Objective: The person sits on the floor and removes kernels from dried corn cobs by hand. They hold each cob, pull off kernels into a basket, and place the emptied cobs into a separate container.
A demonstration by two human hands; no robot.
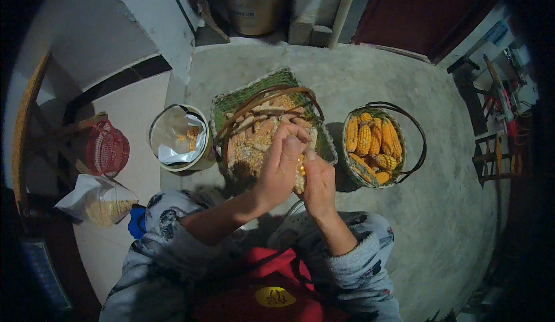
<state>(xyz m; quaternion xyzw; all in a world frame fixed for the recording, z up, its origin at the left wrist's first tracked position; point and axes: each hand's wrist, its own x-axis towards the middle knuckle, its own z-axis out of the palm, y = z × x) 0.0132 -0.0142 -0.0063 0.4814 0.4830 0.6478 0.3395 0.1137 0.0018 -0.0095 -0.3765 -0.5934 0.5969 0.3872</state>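
Both my hands meet over the near right part of a green woven basket [256,88]. An ear of corn [300,179], partly stripped of its kernels, sits between them; a few yellow kernels show on it. My left hand [281,159] wraps around its upper part, and my right hand [318,179] grips its right side with the thumb on top. Loose kernels [249,148] and bare corncobs [266,110] fill the basket under its brown handle. The far end of the ear is hidden by my fingers.
A round basket of yellow corn ears [375,137] stands to the right. On the left are a lined bucket [197,164] with some kernels, a red plastic basket [108,148] and a bag of grain [106,205]. A large dark-topped container [256,14] stands by the far wall.
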